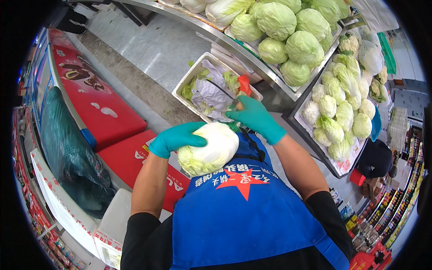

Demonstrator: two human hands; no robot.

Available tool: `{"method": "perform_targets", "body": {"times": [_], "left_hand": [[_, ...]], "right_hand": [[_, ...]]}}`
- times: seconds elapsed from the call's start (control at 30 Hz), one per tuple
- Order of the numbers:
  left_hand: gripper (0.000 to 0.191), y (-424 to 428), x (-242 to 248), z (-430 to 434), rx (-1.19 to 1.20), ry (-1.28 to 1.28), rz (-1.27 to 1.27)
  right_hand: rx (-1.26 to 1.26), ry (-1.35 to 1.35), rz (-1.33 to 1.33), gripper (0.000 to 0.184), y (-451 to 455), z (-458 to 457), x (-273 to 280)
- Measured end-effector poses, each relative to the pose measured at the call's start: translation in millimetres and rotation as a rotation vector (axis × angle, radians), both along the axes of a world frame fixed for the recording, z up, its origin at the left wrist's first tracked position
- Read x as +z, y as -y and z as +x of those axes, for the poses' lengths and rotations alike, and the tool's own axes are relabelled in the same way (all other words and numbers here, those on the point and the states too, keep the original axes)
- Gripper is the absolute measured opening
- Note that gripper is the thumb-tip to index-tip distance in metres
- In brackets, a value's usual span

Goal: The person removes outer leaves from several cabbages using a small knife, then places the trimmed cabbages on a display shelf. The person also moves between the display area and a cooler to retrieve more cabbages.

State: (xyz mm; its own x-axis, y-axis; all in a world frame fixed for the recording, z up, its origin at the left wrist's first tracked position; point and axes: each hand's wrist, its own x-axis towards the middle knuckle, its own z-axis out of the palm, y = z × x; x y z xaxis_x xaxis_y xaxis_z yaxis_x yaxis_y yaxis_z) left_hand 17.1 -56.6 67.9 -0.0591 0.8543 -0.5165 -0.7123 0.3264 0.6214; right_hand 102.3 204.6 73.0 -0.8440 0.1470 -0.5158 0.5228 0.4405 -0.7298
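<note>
A pale napa cabbage [216, 146] rests in my left hand [180, 138], which wears a teal glove and grips it in front of the blue apron. My right hand [251, 113], gloved alike, is closed around the handle of a knife [219, 88]; the thin dark blade reaches over a white foam box [189, 77]. The box holds crumpled purplish paper [211, 94] and loose green leaves [231, 81]. The knife and the cabbage are apart. Something red [244, 84] lies at the box's right side.
Round green cabbages [275, 20] are heaped on a metal-edged stand at the top. More napa cabbages [344, 116] fill a dark-edged display at right. On the left stand a red freezer [101, 111] and a dark green plastic bag [67, 152]. White foam boxes [116, 216] sit at lower left.
</note>
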Motion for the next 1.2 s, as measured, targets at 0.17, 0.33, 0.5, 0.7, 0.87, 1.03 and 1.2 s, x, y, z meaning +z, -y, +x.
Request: {"method": "perform_targets", "body": {"times": [0.17, 0.33, 0.5, 0.7, 0.87, 1.03, 1.2], "left_hand": [[0.064, 22.2, -59.9, 21.9, 0.377, 0.324, 0.001], [0.060, -2.0, -92.9, 36.8, 0.578, 0.548, -0.107], [0.071, -59.7, -88.2, 38.3, 0.575, 0.442, 0.040], [0.078, -142.5, -48.9, 74.8, 0.527, 0.416, -0.093], [0.077, -246.6, -2.8, 147.1, 0.308, 0.467, -0.038], [0.066, -361.6, 3.9, 229.9, 0.057, 0.366, -0.056], [0.052, -449.5, -10.4, 284.8, -0.137, 0.142, -0.402]], "right_hand": [[-0.281, -0.101, -0.181, 0.055, -3.3, 21.7, -48.4], [-0.503, -0.046, -0.394, 0.043, -30.4, 90.2, -32.7], [-0.835, -0.425, -0.195, 0.042, -68.2, 194.4, -6.2], [-1.422, -0.769, 0.243, 0.035, -194.7, 356.5, -4.8], [-1.618, -0.417, 0.650, 0.029, -323.7, 524.1, -76.9], [-1.580, -0.077, 0.704, 0.029, -431.5, 615.7, -174.6], [-1.533, -0.219, 0.752, 0.051, -457.6, 602.5, -138.2]]}}
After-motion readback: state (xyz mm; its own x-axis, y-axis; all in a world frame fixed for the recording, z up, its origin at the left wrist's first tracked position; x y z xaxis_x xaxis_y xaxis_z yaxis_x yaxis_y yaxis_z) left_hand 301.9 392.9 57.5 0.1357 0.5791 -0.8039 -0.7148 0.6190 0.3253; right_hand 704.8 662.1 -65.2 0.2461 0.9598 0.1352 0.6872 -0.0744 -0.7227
